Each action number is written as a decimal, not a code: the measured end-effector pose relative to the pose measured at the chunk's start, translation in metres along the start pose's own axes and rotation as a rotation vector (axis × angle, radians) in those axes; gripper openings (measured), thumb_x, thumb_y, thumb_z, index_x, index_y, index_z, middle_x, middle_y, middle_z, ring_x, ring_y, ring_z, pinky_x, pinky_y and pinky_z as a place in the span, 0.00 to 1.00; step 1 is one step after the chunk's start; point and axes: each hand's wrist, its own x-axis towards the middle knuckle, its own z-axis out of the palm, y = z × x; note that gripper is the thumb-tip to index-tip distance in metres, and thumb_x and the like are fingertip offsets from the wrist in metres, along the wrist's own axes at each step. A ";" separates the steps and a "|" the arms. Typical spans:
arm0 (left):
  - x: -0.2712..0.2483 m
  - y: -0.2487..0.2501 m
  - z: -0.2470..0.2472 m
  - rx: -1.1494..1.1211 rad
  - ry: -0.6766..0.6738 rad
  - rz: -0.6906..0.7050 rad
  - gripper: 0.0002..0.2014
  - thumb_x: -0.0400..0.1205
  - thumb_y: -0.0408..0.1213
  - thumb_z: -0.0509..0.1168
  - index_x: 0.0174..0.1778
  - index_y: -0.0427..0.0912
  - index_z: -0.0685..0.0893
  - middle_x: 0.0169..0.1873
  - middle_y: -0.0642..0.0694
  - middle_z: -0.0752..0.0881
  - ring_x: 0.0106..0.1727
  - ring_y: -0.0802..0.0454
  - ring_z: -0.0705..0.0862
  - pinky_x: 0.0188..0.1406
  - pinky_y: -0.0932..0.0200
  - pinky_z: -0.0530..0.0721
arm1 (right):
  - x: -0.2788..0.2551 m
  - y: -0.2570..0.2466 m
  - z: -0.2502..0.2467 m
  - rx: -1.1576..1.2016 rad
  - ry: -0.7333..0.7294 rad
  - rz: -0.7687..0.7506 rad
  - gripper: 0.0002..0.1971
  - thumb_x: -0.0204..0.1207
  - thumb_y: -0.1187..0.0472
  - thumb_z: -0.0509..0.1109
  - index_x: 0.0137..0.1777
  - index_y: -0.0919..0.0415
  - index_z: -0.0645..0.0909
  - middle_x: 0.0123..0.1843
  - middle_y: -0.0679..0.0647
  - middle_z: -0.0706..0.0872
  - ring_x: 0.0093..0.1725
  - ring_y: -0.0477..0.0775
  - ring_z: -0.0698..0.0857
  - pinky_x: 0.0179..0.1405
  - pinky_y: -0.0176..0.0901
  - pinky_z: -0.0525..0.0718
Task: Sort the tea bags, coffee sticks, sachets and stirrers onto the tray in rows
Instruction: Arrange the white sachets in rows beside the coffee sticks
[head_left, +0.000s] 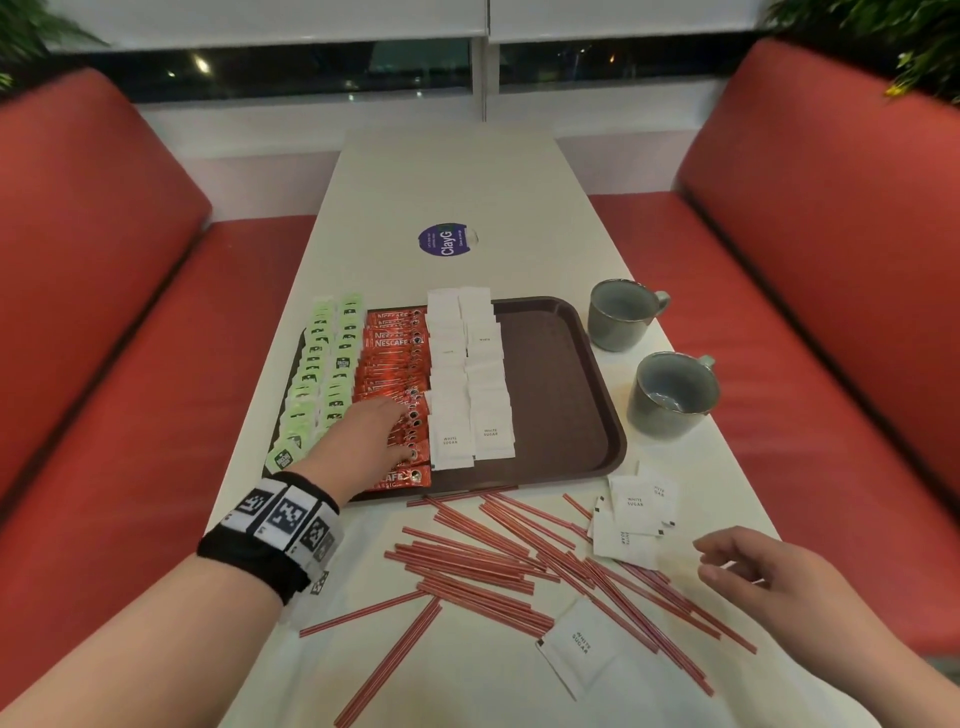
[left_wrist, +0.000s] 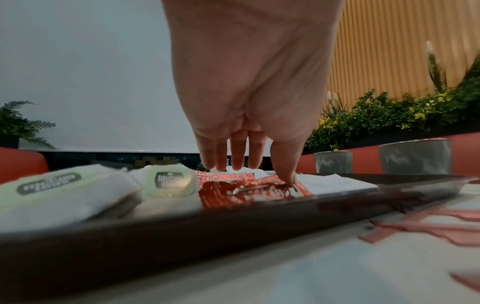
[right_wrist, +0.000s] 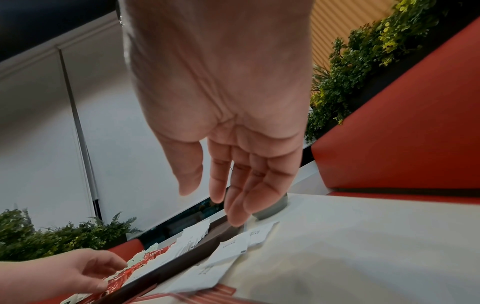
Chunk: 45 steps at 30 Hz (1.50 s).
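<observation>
left hand (head_left: 371, 434) flat – on coffee sticks (head_left: 395, 364)

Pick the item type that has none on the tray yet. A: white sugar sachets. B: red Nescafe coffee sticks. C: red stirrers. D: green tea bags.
C: the red stirrers all lie scattered on the table in front of the brown tray, whose right part is bare.

Your left hand (head_left: 363, 436) and forearm are bare below a black fabric wristband (head_left: 270, 540) that carries a white strip printed with square black-and-white fiducial markers, while your right hand (head_left: 753, 571) is bare too, with no sleeve, glove or ring showing.
</observation>
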 end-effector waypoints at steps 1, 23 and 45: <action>0.002 0.000 -0.002 -0.026 0.027 -0.004 0.30 0.83 0.46 0.65 0.80 0.43 0.66 0.78 0.44 0.68 0.79 0.47 0.65 0.78 0.55 0.62 | 0.000 0.001 -0.001 -0.001 0.002 0.003 0.07 0.74 0.60 0.74 0.44 0.43 0.84 0.34 0.27 0.83 0.38 0.35 0.81 0.37 0.24 0.75; 0.030 0.022 -0.029 -0.123 0.079 -0.085 0.22 0.86 0.31 0.55 0.79 0.42 0.69 0.79 0.42 0.68 0.79 0.41 0.67 0.79 0.46 0.64 | -0.006 0.025 -0.020 -0.001 0.104 0.092 0.07 0.74 0.58 0.75 0.47 0.44 0.83 0.43 0.42 0.87 0.40 0.36 0.81 0.39 0.22 0.76; -0.025 0.207 0.053 -0.058 -0.256 0.306 0.21 0.74 0.46 0.74 0.57 0.41 0.77 0.53 0.43 0.82 0.52 0.46 0.80 0.49 0.53 0.80 | 0.030 -0.030 0.037 -0.485 -0.016 -0.045 0.19 0.80 0.50 0.64 0.66 0.59 0.74 0.61 0.57 0.76 0.60 0.60 0.78 0.54 0.50 0.79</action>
